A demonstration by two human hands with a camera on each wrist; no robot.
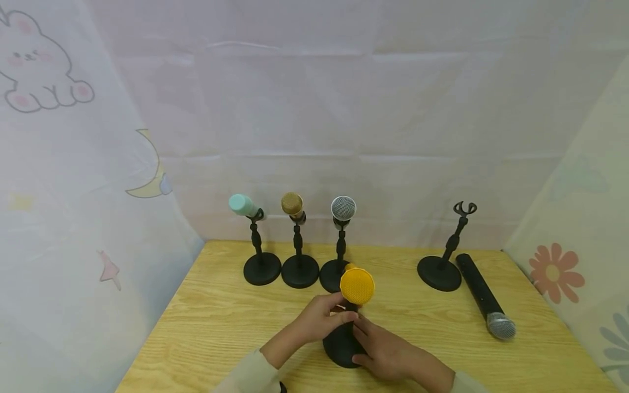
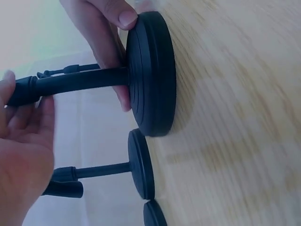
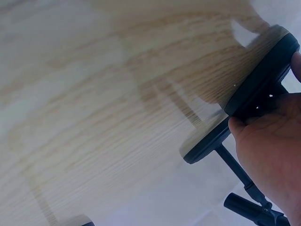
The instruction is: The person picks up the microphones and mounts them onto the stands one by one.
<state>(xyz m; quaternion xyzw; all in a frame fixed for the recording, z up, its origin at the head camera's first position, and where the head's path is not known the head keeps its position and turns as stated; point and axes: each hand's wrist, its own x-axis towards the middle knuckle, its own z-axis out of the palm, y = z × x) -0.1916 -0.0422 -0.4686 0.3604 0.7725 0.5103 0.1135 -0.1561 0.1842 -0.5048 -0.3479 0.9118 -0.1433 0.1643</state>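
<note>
A yellow-headed microphone sits in a black desk microphone stand near the front middle of the table. My left hand grips the upper stem just below the microphone; in the left wrist view its fingers curl round the post. Lower down, my right hand holds the round base, thumb at the rim and fingers reaching over the top. The right wrist view shows that base close to the wood; whether it touches the table I cannot tell.
Behind stand three microphones on black stands: mint, gold and silver. At the right, a stand with a bare clip is beside a black microphone lying on the wooden table. Printed cloth hangs behind.
</note>
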